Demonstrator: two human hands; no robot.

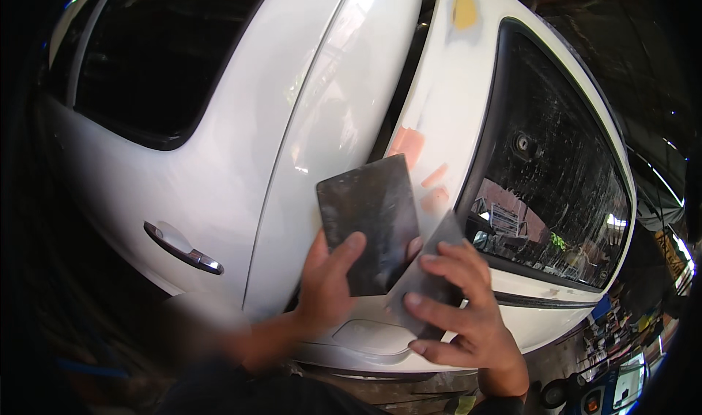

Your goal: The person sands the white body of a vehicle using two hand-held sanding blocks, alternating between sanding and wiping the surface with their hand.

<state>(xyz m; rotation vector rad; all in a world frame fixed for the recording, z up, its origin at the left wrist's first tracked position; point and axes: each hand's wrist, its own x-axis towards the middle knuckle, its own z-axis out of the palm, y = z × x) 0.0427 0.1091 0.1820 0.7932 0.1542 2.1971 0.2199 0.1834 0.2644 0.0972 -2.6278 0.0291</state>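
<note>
My left hand (327,283) grips a dark, scuffed rectangular plate (367,206) by its lower part, thumb across its face. Just to the right, my right hand (461,316) has its fingers on a second grey, flat blade-like piece (431,287), held at a slant beside the plate; whether their edges touch I cannot tell. Both are over a white car's rear corner. Behind them, pink patches (409,144) mark the white pillar (439,93), and higher up sits a yellow patch (463,9) ringed with grey.
A dusty rear window (556,159) lies to the right, a dark side window (157,49) and door handle (183,249) to the left. A panel gap runs between body sections. Assorted objects and a blue vehicle (614,389) stand at lower right.
</note>
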